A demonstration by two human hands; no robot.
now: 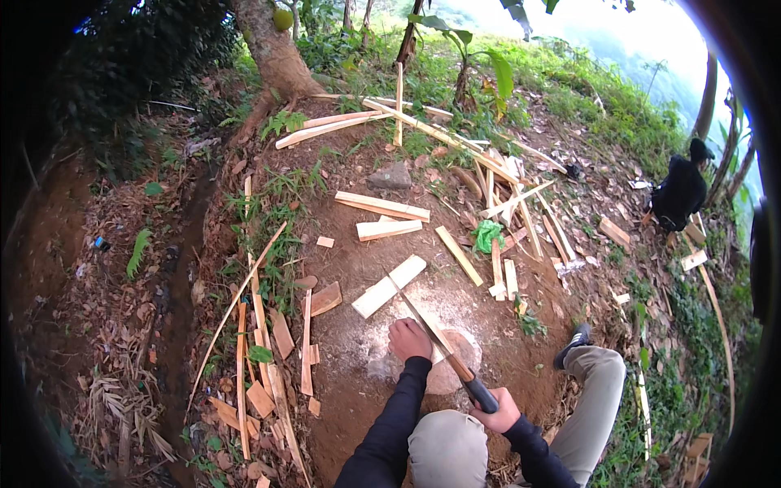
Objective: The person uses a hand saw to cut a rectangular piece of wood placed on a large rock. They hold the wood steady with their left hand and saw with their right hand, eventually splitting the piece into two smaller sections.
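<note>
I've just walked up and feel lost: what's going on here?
The person's right hand grips a long-bladed tool by its dark handle, the blade angled across a round wood block. The left hand is curled close beside the blade; whether it holds anything is hidden. The blade's tip overlaps a pale board in view. More wood strips lie around, and another person in dark clothes is off to the right.

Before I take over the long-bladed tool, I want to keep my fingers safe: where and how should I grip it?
The long-bladed tool is probably best gripped around its dark handle, coming from the lower right, where the right hand holds it. From there the narrow blade slants up and left to the pale board, so avoid that end.
</note>
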